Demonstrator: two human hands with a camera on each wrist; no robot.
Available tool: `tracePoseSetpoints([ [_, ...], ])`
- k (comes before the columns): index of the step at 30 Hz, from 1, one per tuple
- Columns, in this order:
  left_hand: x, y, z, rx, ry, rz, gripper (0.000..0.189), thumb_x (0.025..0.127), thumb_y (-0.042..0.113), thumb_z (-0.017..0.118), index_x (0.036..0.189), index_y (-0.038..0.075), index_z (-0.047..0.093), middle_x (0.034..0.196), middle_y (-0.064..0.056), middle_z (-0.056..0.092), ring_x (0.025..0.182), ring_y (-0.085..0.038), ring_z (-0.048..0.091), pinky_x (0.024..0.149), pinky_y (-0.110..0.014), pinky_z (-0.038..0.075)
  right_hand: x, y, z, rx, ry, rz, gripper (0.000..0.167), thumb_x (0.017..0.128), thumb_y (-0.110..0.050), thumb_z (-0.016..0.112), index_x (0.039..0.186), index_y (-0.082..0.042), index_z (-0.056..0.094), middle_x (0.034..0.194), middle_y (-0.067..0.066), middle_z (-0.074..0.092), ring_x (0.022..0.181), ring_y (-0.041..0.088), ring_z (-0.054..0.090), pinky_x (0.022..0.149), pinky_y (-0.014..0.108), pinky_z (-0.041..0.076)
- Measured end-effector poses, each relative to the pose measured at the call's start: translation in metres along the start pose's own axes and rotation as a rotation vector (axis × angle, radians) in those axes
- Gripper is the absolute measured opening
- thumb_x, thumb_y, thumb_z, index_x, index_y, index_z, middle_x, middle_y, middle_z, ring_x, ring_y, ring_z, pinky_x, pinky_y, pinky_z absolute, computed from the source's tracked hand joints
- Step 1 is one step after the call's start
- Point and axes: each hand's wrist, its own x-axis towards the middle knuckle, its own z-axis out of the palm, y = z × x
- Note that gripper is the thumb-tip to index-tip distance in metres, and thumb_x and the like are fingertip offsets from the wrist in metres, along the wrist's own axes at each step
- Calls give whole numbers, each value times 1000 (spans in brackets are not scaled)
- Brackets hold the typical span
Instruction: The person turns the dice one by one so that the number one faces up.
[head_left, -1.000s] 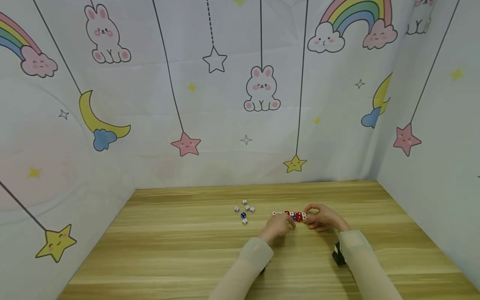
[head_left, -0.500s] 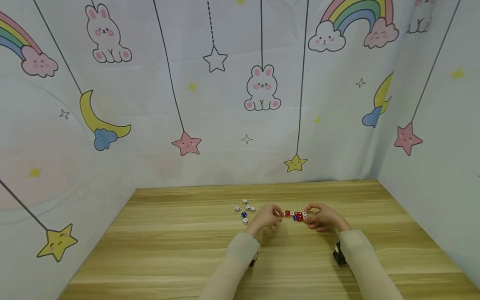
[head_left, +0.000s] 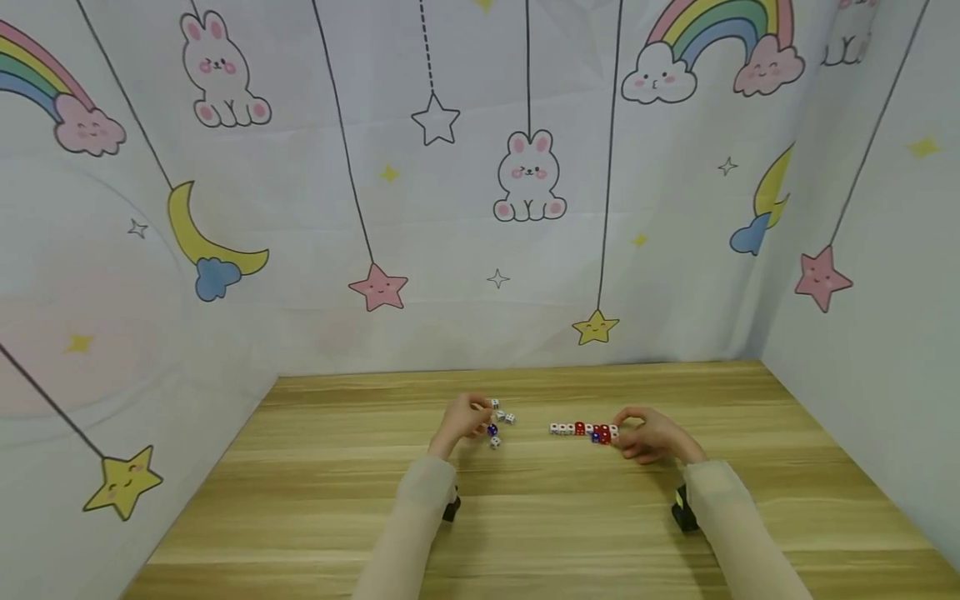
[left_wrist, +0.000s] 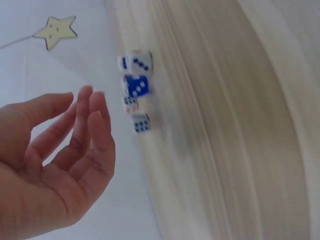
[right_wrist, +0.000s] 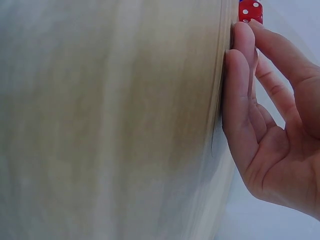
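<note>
**Dice in two groups, one hand at each**

Dice lie on the wooden table in two groups. Toward the right runs a short row of dice — white at its left end, red and a blue one toward its right — though the head view is too small to count them or read their faces. The right hand rests on the table against the row's right end, fingers loosely bent and holding nothing; its wrist view shows just one red die, cut off by the top edge of the picture, right at the fingertips. Whether they touch it cannot be told.

Well apart to the left lies a loose cluster of dice, white ones around a blue die. The left hand is beside that cluster with fingers relaxed and spread, empty — in the wrist view its fingertips sit near the dice without touching, and the dice and wood grain are smeared by blur. From the head camera the hand hides part of the cluster.

Both forearms wear pale sleeves. Behind the table hangs a backdrop printed with rabbits, stars, moons and rainbows.
</note>
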Motion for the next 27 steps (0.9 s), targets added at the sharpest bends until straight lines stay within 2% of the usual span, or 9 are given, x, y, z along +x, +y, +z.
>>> tracePoseSetpoints([
  [2,24,-32,3,-13,41,22,18,86,19,56,93,4,65,74,-12,67,55,-20,63,46,-31,49,0,0,-1,1,0,0,33,83,-15,62,110,-4,49,65,-2,62,58,8,59,50,27,47],
  [3,37,-52,5,-24,58,68,18,85,22,56,90,8,66,70,-8,66,51,-16,61,43,-29,47,-1,0,-2,0,0,-1,33,83,-15,62,110,-4,49,65,-2,62,58,8,59,50,27,47],
  [5,47,-66,5,-25,72,62,17,85,24,57,90,10,66,69,-6,65,50,-16,60,44,-30,47,-1,0,-2,-2,0,-2,33,83,-15,62,110,-4,49,65,-2,62,58,8,59,50,26,47],
  [7,49,-69,5,-18,77,40,17,85,21,56,90,9,67,65,-6,63,45,-14,55,41,-30,45,-1,-1,-2,0,-1,0,33,83,-16,62,110,-4,49,65,-2,63,57,8,58,50,26,47],
  [10,16,-28,-5,32,72,-48,19,85,8,54,98,1,64,64,-10,59,41,-12,47,41,-28,42,-1,-1,-2,-4,-4,-2,33,82,-16,63,110,-5,49,65,-2,63,58,8,59,50,27,47],
  [14,-16,2,-13,143,62,-8,22,86,2,50,103,-4,62,85,-19,62,55,-11,42,50,-20,32,0,0,-1,-6,-3,-4,34,82,-17,63,110,-4,49,65,-1,63,58,8,59,50,27,47],
  [17,-21,5,-13,219,54,4,23,86,1,48,103,-4,62,112,-22,58,76,-18,47,63,-24,36,1,0,0,-3,4,1,33,82,-16,63,110,-4,49,65,-2,62,58,8,58,49,26,47],
  [21,-13,-5,-13,223,39,-5,20,81,1,53,98,1,65,117,-19,56,89,-24,50,74,-36,42,0,-1,0,-3,9,6,33,82,-15,63,109,-4,49,64,-2,62,58,8,58,49,26,47],
  [27,-14,-8,-14,253,41,10,30,71,-11,51,93,4,65,116,-17,57,86,-24,50,61,-29,39,-2,-3,1,-4,-5,-7,35,82,-16,63,110,-2,48,64,-4,61,57,7,58,49,25,46],
])
